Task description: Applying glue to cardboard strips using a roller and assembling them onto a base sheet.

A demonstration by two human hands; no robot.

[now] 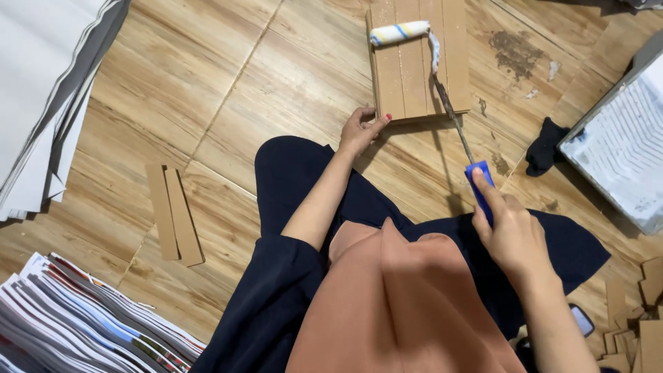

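My right hand (514,235) grips the blue handle (479,181) of a small paint roller. Its thin metal shaft runs up to the white, yellow and blue striped roller sleeve (399,32), which lies on the far end of a stack of brown cardboard strips (417,69) on the wood-pattern floor. My left hand (360,130) rests at the near left corner of that stack, fingers touching its edge and holding nothing. My knees in dark cloth sit just below both hands.
A grey paint tray (621,148) stands at the right edge with a black cloth (544,146) beside it. Two loose cardboard strips (174,214) lie at left. Stacked printed sheets (76,324) and white sheets (41,90) fill the left side. Cardboard scraps (632,324) and a phone (582,320) sit lower right.
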